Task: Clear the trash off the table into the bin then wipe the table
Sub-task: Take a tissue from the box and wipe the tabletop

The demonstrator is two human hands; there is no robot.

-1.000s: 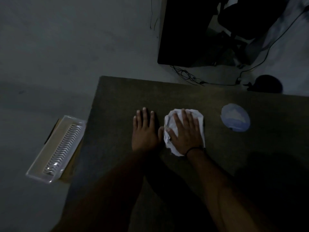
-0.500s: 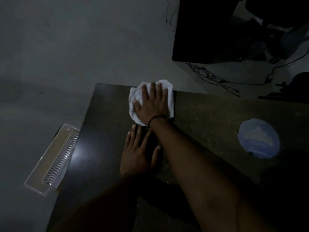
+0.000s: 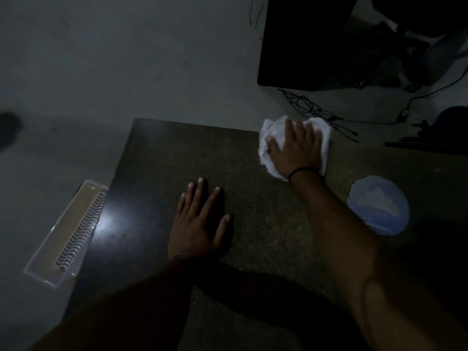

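Wiping step running — right hand (image 3: 295, 150), grip wide, pressing cloth (image 3: 265, 148) flat at far edge of worktop (image 3: 253, 203); left hand (image 3: 200, 224) bracing, grip wide, empty. Next probably calling for even pull back nearward.

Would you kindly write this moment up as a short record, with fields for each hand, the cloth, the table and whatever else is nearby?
right hand: flat, fingers straight, pressing the white cloth at the far edge of the table
left hand: flat on the bare tabletop, nearer the person, holding nothing
cloth state: crumpled, mostly under the right hand
also on table: round blue disc, right of the right forearm
on floor: clear plastic tray left of the table; cables beyond its far edge
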